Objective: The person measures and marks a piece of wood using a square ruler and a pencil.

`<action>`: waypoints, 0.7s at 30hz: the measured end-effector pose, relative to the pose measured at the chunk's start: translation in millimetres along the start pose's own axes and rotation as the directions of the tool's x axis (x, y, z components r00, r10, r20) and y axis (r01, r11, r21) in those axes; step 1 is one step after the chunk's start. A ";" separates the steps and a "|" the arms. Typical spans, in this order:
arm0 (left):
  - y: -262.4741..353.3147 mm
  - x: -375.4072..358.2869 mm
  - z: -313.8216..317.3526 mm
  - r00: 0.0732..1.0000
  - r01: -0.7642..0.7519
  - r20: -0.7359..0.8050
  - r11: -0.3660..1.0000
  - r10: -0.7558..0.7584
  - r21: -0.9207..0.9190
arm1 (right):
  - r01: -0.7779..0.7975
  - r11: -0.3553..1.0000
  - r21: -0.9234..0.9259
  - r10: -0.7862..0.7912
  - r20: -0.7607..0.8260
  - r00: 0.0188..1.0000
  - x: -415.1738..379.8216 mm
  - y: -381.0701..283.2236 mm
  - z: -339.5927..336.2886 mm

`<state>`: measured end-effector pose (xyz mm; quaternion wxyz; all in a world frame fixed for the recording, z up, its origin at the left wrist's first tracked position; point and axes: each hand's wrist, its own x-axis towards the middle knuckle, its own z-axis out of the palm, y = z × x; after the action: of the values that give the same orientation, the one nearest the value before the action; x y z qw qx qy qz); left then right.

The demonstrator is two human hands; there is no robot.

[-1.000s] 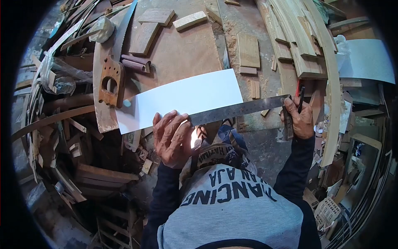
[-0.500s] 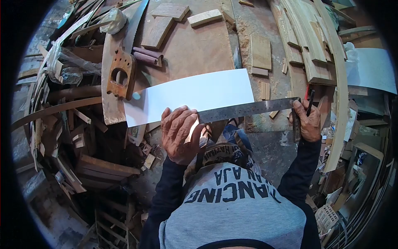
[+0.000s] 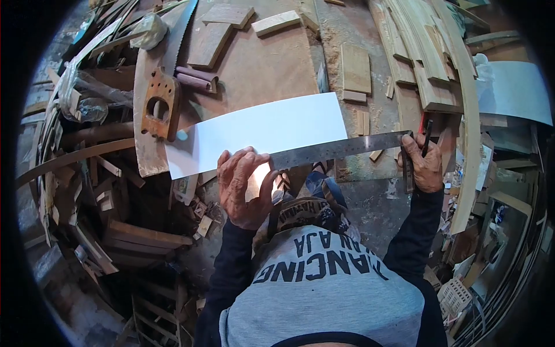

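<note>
A long white sheet (image 3: pixel 266 130) lies across the near edge of the wooden work surface. Along its near edge runs a metal square (image 3: pixel 341 147), its blade reaching right past the sheet. My left hand (image 3: pixel 243 188) has its fingertips on the sheet at the blade's left end, thumb apart from the fingers. My right hand (image 3: pixel 424 165) is closed on the square's handle at the right, with a dark pencil or pen (image 3: pixel 428 137) between its fingers. A handsaw with a wooden handle (image 3: pixel 160 107) rests left of the sheet.
Wood blocks (image 3: pixel 277 23) and a purple rolled piece (image 3: pixel 196 79) lie beyond the sheet. Stacked planks (image 3: pixel 428 52) and a long strip (image 3: pixel 467 144) are at the right. Scrap wood and bent strips crowd the left. A plastic basket (image 3: pixel 454 296) stands low at the right.
The whole view has shifted slightly, moving the scene left and up. My left thumb and fingers look a little differently spread; my right hand still holds the square.
</note>
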<state>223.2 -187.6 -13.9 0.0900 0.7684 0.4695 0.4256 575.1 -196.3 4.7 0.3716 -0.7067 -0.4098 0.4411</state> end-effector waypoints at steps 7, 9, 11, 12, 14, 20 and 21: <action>2.0 0.9 -2.2 0.999 0.012 0.032 1.000 -0.013 0.023 | -0.015 1.000 0.016 0.015 0.006 1.000 -0.9 -5.9 1.0; 2.2 0.8 -1.8 0.999 0.012 0.036 0.999 -0.013 0.030 | -0.023 1.000 0.012 0.023 -0.001 1.000 -1.9 -9.1 2.2; 1.9 -0.5 -1.9 0.999 0.018 0.041 0.999 -0.019 0.040 | -0.038 0.999 0.010 0.038 0.002 0.999 -1.8 -10.1 1.7; 2.5 -0.3 -2.2 0.999 0.017 0.044 0.999 -0.019 0.044 | -0.041 0.999 0.023 0.041 0.000 0.999 -1.5 -8.6 1.4; 3.8 1.3 -2.6 0.999 0.017 0.049 0.998 -0.019 0.054 | -0.044 0.998 0.048 0.045 -0.001 0.999 -0.3 -5.0 0.9; 2.3 -0.5 -1.9 0.999 0.021 0.046 0.998 -0.023 0.056 | -0.043 0.999 -0.012 0.043 -0.001 0.999 0.0 -1.3 -0.3; 2.5 -0.2 -2.0 0.999 0.018 0.043 0.999 -0.020 0.051 | -0.047 0.999 -0.011 0.047 -0.006 0.999 -0.3 -0.5 -0.2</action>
<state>223.3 -189.6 -11.5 0.0849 0.7749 0.4853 0.3959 575.0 -196.5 5.3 0.3585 -0.7195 -0.3943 0.4454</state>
